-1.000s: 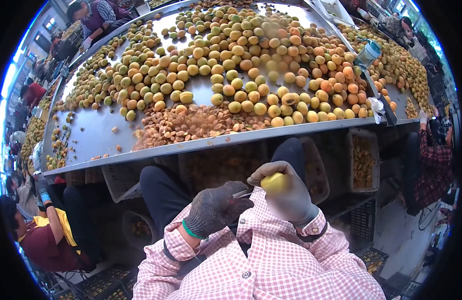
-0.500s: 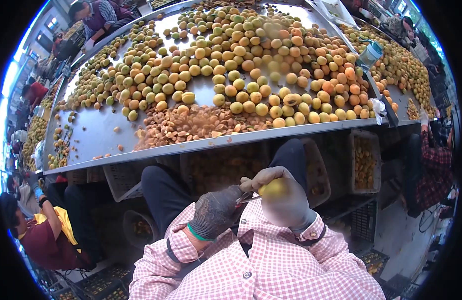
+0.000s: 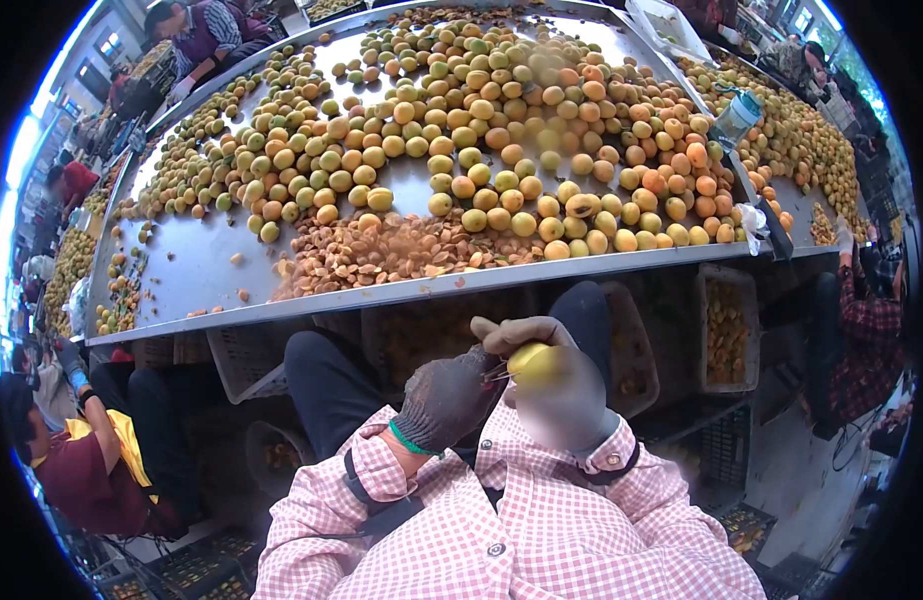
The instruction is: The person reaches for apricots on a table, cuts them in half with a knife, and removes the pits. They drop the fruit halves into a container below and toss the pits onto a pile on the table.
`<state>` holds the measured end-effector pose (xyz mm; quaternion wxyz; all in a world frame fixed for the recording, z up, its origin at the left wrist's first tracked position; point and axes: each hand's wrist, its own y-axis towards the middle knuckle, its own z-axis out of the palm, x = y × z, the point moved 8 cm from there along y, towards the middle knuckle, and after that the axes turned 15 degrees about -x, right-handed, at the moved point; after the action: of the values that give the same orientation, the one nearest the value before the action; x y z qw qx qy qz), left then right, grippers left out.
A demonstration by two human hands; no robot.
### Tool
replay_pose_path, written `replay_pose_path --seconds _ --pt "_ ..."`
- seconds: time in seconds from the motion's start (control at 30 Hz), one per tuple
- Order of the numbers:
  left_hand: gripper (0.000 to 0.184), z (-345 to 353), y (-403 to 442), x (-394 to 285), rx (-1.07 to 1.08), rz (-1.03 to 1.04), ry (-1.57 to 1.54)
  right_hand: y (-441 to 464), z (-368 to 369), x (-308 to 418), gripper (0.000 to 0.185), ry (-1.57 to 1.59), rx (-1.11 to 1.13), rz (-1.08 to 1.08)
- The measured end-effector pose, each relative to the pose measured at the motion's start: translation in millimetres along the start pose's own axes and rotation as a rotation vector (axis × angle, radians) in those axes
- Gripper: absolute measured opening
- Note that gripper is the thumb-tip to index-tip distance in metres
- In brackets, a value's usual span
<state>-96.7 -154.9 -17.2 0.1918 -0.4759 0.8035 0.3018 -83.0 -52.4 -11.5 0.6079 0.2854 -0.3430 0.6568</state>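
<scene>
In front of my checked shirt, my left hand [image 3: 444, 402], in a dark knit glove with a green cuff, is closed around a thin metal tool [image 3: 496, 372]. The tool's shiny end points right and meets a yellow-green apricot [image 3: 538, 366]; how far it goes in, I cannot tell. My right hand [image 3: 564, 395], gloved in grey, is closed on that apricot, its thumb and fingers around the fruit. A smear on the lens blurs part of this glove. Beyond both hands, a heap of brown apricot pits [image 3: 382, 252] lies along the near edge of a metal table [image 3: 207, 268].
Many apricots [image 3: 462, 110] cover the table. A bottle [image 3: 738, 118] and white plastic [image 3: 753, 224] are at its right side. Crates [image 3: 730, 330] stand beneath. Co-workers sit at left [image 3: 102, 450], right [image 3: 867, 340] and far left [image 3: 197, 45].
Both hands have risen slightly with the tool and apricot, and more of the apricot's yellow side shows. The table's contents look the same.
</scene>
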Motion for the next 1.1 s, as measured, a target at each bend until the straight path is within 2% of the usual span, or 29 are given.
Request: replay_pose_path --seconds 0.03,0.1,0.2,0.33,0.37,0.4,0.43,0.47,0.5,0.57,0.6,0.67,0.7,0.77,0.83,0.9,0.97,1.03,1.07,1.1 --pt "0.028 0 0 1 -0.005 0.003 0.001 3 1 3 0.047 -0.117 -0.01 -0.08" --pt "0.026 -1 0 -3 -0.067 0.105 -0.118 5 2 2 0.046 -0.126 -0.008 -0.082" --pt "0.025 2 -5 -3 -0.031 0.125 -0.089 -1 9 8 0.041 0.169 -0.008 -0.008" --pt "0.024 0 -8 3 -0.092 0.194 -0.085 1 16 8 0.037 0.293 0.104 -0.026" --pt "0.023 4 -7 9 -0.06 0.111 -0.026 2 13 2 0.037 0.289 0.107 -0.036" --pt "0.022 8 -8 15 -0.028 0.028 0.031 6 0 -6 0.039 0.441 -0.01 0.001" --pt "0.022 12 -13 17 -0.031 0.034 0.027 9 -13 -12 0.042 0.591 -0.128 0.04" --pt "0.023 16 -21 30 -0.07 -0.102 -0.163 10 -24 -6 0.048 0.618 -0.17 0.02" --pt "0.024 19 -29 41 -0.102 -0.234 -0.353 13 -31 3 0.05 0.578 -0.232 0.002" --pt "0.028 16 -40 40 -0.061 -0.259 -0.396 9 -28 24 0.048 0.54 -0.209 0.054" --pt "0.023 19 -44 40 0.005 -0.298 -0.438 5 -32 29 0.048 0.539 -0.214 0.05" --pt "0.021 23 -49 42 0.111 -0.383 -0.531 -3 -31 21 0.053 0.122 -0.182 0.132" --pt "0.021 23 -45 41 0.112 -0.383 -0.532 -5 -33 20 0.053 0.122 -0.184 0.132" --pt "0.034 13 -34 33 0.023 -0.275 -0.468 -7 -38 20 0.054 -0.494 -0.164 -0.095" --pt "0.033 10 -31 28 -0.018 -0.248 -0.482 -6 -37 18 0.058 -0.488 -0.167 -0.182" --pt "0.032 4 -30 20 -0.054 -0.226 -0.491 -10 -34 5 0.058 -0.39 -0.159 0.036" --pt "0.028 -1 -28 9 -0.011 -0.245 -0.496 -11 -32 5 0.055 -0.339 -0.176 0.019" --pt "0.028 -12 -26 -3 -0.01 -0.176 -0.418 -14 -21 -1 0.05 -0.326 -0.035 0.118" --pt "0.028 -15 -25 -8 -0.008 -0.107 -0.34 -14 -15 3 0.047 -0.34 -0.045 0.028" --pt "0.028 -15 -25 -8 -0.009 -0.109 -0.34 -15 -14 2 0.047 -0.341 -0.044 0.03"
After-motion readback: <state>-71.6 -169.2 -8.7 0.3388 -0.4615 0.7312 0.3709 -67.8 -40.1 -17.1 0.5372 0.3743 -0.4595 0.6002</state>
